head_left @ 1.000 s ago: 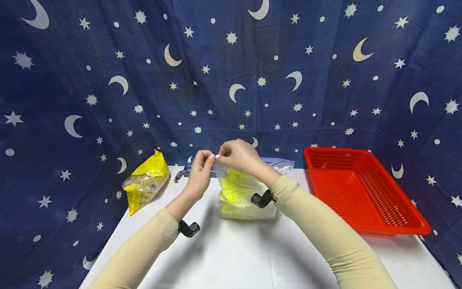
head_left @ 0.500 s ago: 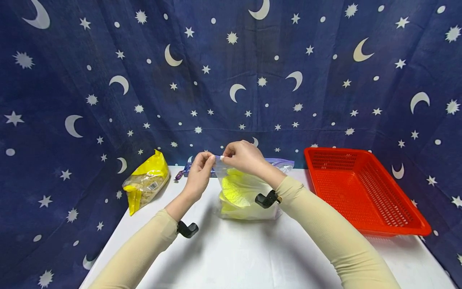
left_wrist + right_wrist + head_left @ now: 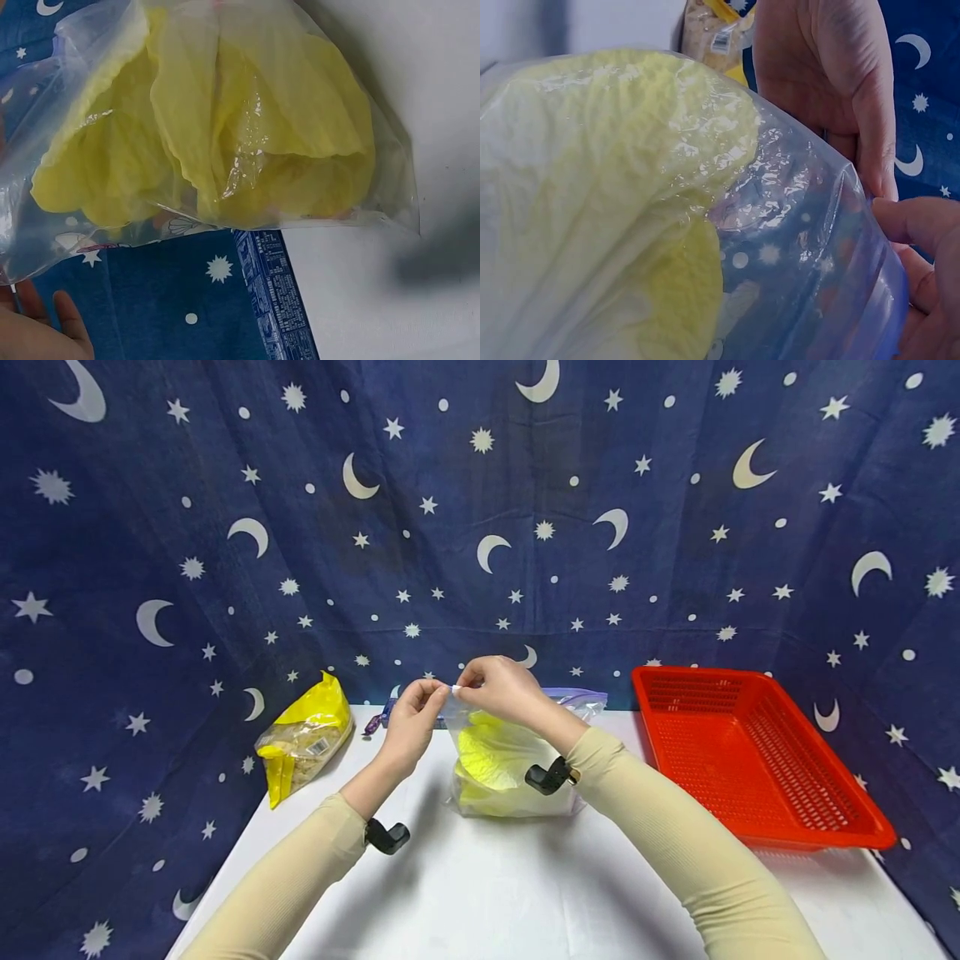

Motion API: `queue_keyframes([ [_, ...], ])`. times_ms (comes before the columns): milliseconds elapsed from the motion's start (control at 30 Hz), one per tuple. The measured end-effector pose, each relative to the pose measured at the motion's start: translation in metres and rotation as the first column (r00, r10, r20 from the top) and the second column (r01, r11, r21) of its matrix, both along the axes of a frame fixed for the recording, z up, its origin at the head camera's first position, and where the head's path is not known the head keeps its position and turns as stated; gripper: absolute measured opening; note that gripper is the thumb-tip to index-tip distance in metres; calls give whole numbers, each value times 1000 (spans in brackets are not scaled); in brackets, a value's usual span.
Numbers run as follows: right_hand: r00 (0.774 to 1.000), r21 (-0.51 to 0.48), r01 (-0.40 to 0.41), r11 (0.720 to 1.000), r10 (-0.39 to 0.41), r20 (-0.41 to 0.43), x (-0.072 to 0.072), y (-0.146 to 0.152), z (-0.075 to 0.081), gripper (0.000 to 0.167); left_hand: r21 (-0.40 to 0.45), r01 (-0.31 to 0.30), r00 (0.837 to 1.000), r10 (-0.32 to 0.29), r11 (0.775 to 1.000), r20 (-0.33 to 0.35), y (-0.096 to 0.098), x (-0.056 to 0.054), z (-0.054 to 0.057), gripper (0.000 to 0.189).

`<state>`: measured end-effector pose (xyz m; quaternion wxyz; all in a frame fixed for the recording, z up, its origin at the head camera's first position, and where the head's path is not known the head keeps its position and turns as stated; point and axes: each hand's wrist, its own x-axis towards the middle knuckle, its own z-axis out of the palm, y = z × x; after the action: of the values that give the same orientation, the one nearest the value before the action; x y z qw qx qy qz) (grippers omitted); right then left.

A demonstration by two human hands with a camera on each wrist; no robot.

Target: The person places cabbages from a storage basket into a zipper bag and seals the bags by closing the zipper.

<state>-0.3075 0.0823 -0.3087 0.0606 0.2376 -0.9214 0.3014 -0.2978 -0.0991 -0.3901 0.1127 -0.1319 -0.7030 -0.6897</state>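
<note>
A clear zip bag [image 3: 517,777] with a purple top edge stands on the white table. Inside it are pale yellow-green cabbage leaves [image 3: 483,752], which the left wrist view shows pressed against the plastic. My left hand [image 3: 408,722] pinches the bag's upper left corner between thumb and fingers. Right beside it, my right hand [image 3: 498,685] pinches the small white slider [image 3: 455,690] on the zip. In the right wrist view both hands meet at the bag's corner, the left hand [image 3: 832,82] behind the right hand [image 3: 930,262].
A yellow, partly see-through food packet [image 3: 307,739] leans at the left. Behind the bag lies a blue printed box [image 3: 274,300], with a small purple wrapped item [image 3: 372,724] near its end. A red perforated basket [image 3: 750,752] stands at the right. A star-patterned curtain [image 3: 480,510] hangs behind.
My right hand slid a little to the right with the slider, then came back left toward the corner. My left hand still holds the corner, slightly lower.
</note>
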Motion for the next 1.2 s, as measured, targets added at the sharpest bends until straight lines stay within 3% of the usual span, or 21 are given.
queue_keyframes([
  [233,999,39,13,999,-11,-44,0,-1,1,12,31,53,999,-53,998,-8,2,0,0,22],
  [567,998,60,7,998,-3,-61,2,2,2,11,54,69,998,-69,996,2,1,3,1,17],
  [967,997,65,7,998,-2,-78,3,6,3,10,85,65,998,-63,994,-26,2,1,-1,16],
  [1200,997,71,18,997,-13,-71,2,10,1,9,108,26,999,-23,994,-31,0,1,-2,14],
])
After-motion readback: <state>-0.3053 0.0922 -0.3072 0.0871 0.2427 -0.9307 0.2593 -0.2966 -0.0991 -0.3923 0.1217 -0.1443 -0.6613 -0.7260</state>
